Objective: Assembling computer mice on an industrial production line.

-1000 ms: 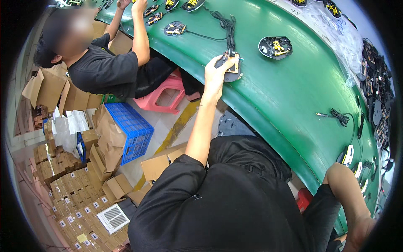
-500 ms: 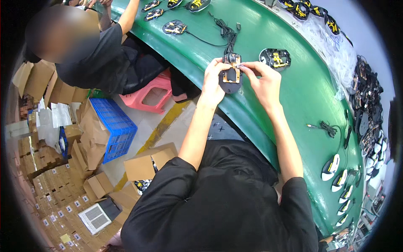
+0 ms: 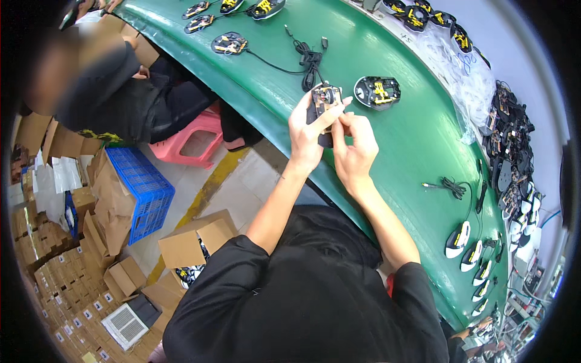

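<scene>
Over the near edge of the green table, my left hand (image 3: 304, 138) grips an opened computer mouse base (image 3: 327, 95) with its circuit board facing up. The left thumb lies across the board. My right hand (image 3: 356, 147) is closed against the base's right side, thumb and fingertips pinched together; whatever is between them is hidden. A coiled black cable (image 3: 310, 62) lies on the table beyond the base. Right of my hands rests a black mouse shell (image 3: 377, 92) with yellow parts inside.
Further mouse bases (image 3: 229, 43) lie at the table's far left. White-and-black mouse shells (image 3: 458, 239) line the right side, near a loose cable (image 3: 454, 186). Piled parts (image 3: 508, 142) run along the right edge. A co-worker sits at left by a pink stool (image 3: 192, 138) and blue crate (image 3: 145, 192).
My right hand has come down and in from above the board to the base's right side. My left thumb now reaches further across the board. The whole view has shifted slightly.
</scene>
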